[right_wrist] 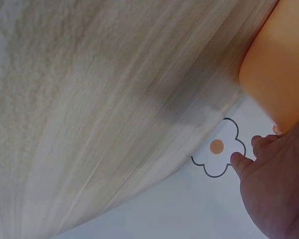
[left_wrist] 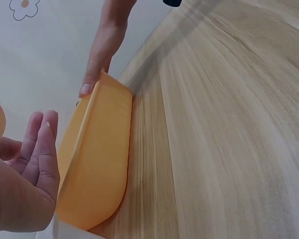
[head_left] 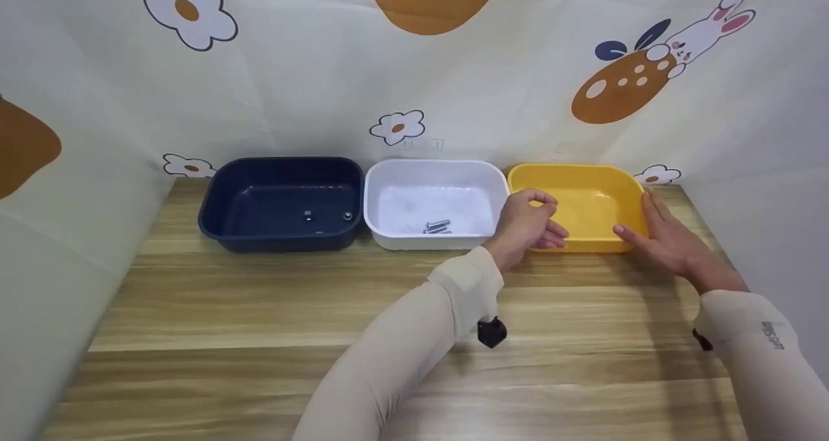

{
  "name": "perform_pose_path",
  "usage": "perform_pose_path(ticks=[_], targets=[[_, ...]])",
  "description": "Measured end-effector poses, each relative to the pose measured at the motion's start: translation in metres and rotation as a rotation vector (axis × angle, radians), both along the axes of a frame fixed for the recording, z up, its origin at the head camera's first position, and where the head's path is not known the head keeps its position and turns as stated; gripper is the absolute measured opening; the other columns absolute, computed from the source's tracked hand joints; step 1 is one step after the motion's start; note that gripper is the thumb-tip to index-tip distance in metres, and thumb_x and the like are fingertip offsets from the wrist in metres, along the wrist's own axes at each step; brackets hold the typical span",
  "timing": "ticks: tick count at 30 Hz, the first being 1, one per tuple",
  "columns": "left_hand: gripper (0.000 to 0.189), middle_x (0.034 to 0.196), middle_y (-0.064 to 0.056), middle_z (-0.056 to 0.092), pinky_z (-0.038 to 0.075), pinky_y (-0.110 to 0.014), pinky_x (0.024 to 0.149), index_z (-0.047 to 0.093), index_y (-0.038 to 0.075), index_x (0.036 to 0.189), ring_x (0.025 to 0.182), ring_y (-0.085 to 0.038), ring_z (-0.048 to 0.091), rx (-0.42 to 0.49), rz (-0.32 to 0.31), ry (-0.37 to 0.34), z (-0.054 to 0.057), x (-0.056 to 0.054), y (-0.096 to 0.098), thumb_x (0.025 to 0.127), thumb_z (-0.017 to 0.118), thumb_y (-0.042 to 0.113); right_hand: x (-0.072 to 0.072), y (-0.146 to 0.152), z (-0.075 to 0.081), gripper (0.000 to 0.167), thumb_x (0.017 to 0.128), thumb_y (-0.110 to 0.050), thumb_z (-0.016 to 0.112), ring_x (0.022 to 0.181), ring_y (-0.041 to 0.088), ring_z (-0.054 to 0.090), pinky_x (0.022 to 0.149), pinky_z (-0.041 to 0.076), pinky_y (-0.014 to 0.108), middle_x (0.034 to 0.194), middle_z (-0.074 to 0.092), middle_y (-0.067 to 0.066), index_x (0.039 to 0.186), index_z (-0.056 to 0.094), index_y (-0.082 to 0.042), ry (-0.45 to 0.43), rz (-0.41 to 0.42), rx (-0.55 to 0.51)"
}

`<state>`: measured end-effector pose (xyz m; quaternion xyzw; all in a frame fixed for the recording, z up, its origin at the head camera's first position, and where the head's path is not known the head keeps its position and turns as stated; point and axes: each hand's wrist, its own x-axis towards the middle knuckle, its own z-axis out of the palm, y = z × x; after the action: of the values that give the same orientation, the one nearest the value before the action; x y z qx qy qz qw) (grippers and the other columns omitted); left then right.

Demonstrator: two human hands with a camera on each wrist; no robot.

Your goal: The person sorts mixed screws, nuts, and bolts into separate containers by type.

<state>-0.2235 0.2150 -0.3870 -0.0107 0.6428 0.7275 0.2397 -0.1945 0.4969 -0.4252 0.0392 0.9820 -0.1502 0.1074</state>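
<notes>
A yellow bin [head_left: 586, 211] stands at the right end of a row of three. My right hand [head_left: 673, 243] holds its right end, with the thumb over the front rim and the fingers along the outer side wall. In the left wrist view that thumb [left_wrist: 85, 88] lies on the rim. Over the bin's left end is my left hand [head_left: 524, 224], its thumb and index finger close together and the other fingers fairly straight. No object shows between its fingers [left_wrist: 42, 149]. Nothing is visible on the part of the yellow bin's floor in sight.
The white bin [head_left: 437, 240] in the middle holds several metal bolts [head_left: 437, 226]. At the left, a dark blue bin [head_left: 282, 241] contains a few small metal nuts [head_left: 348, 215]. All three bins stand on a wood-grain table [head_left: 259, 311], against a patterned cloth backdrop [head_left: 311, 72].
</notes>
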Motion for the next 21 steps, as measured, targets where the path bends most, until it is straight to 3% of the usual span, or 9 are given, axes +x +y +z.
perform_pose_path(ticks=[8,15,21], targets=[[0.003,0.062,-0.015,0.069,0.058,-0.041,0.065,0.061,0.011,0.096,0.048,-0.021,0.065,0.028,-0.033,-0.007,0.0026,0.0026,0.0022,0.097,0.058,0.011,0.0005,0.001,0.0024,0.1,0.096,-0.065,0.036,0.14,0.057,0.008,0.108,0.012,0.071,0.157,-0.017,0.027,0.15,-0.02,-0.002,0.007,0.008,-0.006],[0.003,0.063,-0.016,0.069,0.057,-0.032,0.051,0.062,0.011,0.097,0.048,-0.022,0.065,0.04,-0.038,-0.017,0.002,0.0025,0.002,0.097,0.058,0.011,0.0014,0.001,0.0026,0.099,0.096,-0.064,0.036,0.139,0.058,0.009,0.107,0.013,0.072,0.157,-0.017,0.027,0.15,-0.02,-0.003,0.009,0.007,0.004],[0.005,0.063,-0.015,0.068,0.058,-0.041,0.064,0.062,0.009,0.1,0.049,-0.022,0.065,0.044,-0.041,-0.019,0.0015,0.0029,-0.0012,0.097,0.059,0.012,0.0003,-0.0012,0.0016,0.1,0.096,-0.065,0.035,0.139,0.058,0.01,0.107,0.013,0.072,0.158,-0.015,0.028,0.15,-0.02,-0.003,0.011,0.006,0.005]])
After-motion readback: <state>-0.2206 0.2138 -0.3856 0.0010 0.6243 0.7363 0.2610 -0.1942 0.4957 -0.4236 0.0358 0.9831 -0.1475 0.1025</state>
